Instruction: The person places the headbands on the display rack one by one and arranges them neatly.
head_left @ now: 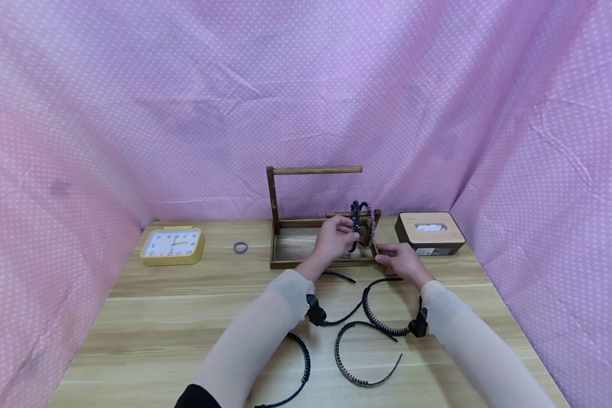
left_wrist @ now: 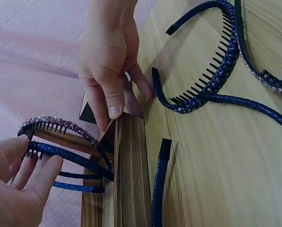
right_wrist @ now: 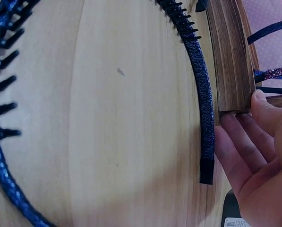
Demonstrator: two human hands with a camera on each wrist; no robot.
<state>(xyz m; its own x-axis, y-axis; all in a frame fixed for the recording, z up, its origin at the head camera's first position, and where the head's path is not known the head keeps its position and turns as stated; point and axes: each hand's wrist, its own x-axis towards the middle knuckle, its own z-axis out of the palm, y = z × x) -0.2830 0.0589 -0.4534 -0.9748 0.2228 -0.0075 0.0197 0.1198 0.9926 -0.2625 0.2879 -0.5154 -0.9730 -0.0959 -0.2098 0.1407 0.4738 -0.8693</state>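
My left hand pinches a dark blue toothed headband at the short lower bar of a wooden rack. Right beside it, a pink sparkly headband hangs on that bar. The left wrist view shows fingers and thumb on the blue band. At the rack's right front corner, my right hand grips the wooden edge, thumb on one side and fingers round the end. The longer upper bar carries nothing.
Several headbands lie on the table in front, among them a dark blue toothed one, a greyish one and another dark one. A tissue box stands right of the rack. Leftward are a purple ring and a yellow clock.
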